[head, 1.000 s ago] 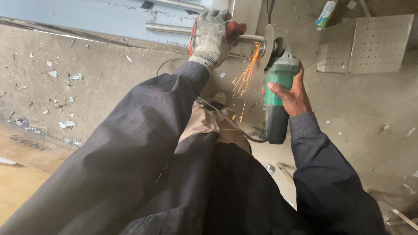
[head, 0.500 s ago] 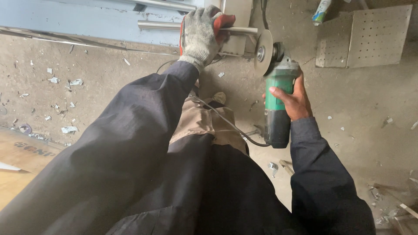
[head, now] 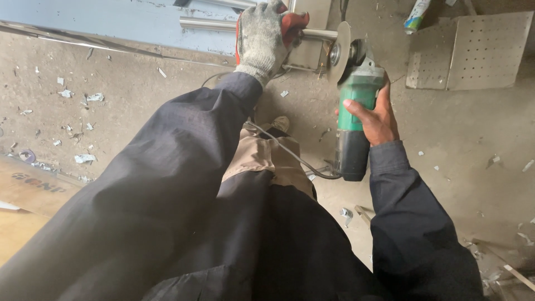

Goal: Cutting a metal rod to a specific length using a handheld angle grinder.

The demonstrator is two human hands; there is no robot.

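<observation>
My left hand (head: pixel 266 34), in a grey and orange work glove, grips a round metal tube (head: pixel 206 23) that runs across the top of the view. My bare right hand (head: pixel 372 116) holds a green and black angle grinder (head: pixel 354 125) by its body. The grinder's thin cutting disc (head: pixel 341 49) stands beside the tube's right end, just past my gloved fingers. No sparks show. The grinder's grey cord (head: pixel 290 153) trails back over my tan trouser leg.
A perforated metal sheet (head: pixel 473 50) lies on the dusty concrete floor at the upper right, with a tube-shaped cartridge (head: pixel 417 15) above it. Pale scraps and chips (head: pixel 78 128) litter the floor at left. A wooden board (head: pixel 28 192) lies at the left edge.
Sparks flew from the disc at the tube one second ago; they have stopped. The grinder has drawn slightly back from the tube. My left hand keeps its grip.
</observation>
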